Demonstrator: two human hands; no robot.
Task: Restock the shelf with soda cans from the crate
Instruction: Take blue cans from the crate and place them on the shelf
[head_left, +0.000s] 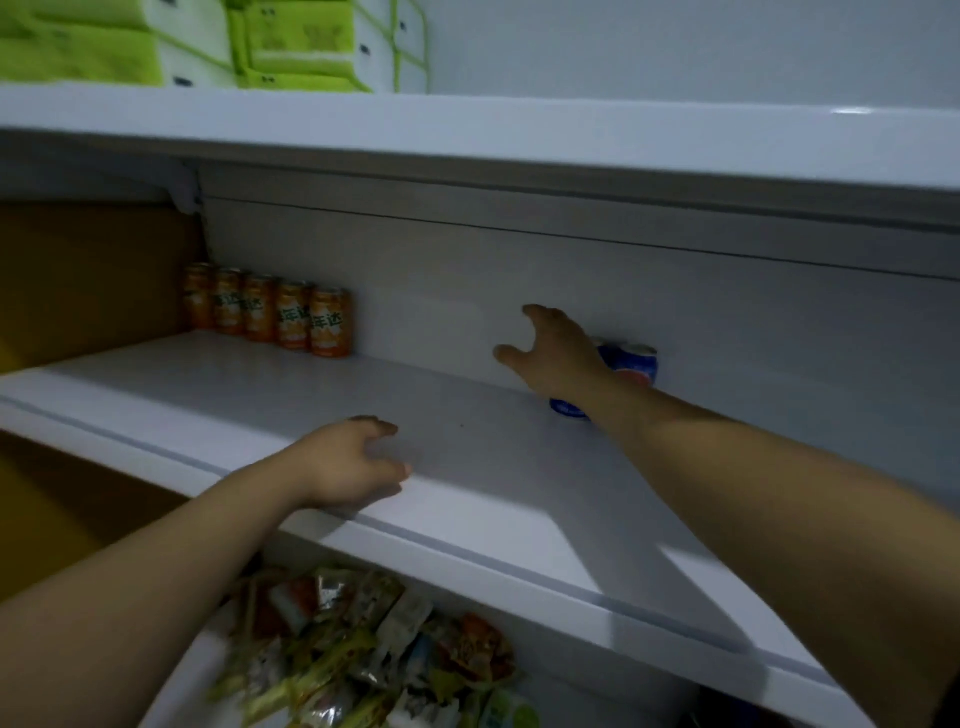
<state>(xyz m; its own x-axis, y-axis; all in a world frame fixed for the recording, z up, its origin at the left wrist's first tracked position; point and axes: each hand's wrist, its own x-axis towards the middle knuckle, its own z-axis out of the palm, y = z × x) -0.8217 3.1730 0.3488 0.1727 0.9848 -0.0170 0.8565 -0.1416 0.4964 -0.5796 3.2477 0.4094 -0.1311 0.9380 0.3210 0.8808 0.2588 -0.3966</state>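
Observation:
A row of several orange soda cans (291, 318) stands at the back left of the white middle shelf (467, 467). Blue soda cans (631, 361) stand at the back wall further right, partly hidden behind my right hand (556, 348). That hand hovers just in front of them with spread fingers and holds nothing. My left hand (353, 462) rests near the shelf's front edge, fingers loosely curled and empty. The crate is out of view.
Green and white tissue packs (208, 41) sit on the upper shelf (519, 140). Snack packets (374, 644) fill the shelf below. A brown cardboard wall (88, 275) bounds the left side. A bare stretch of shelf lies between the orange and blue cans.

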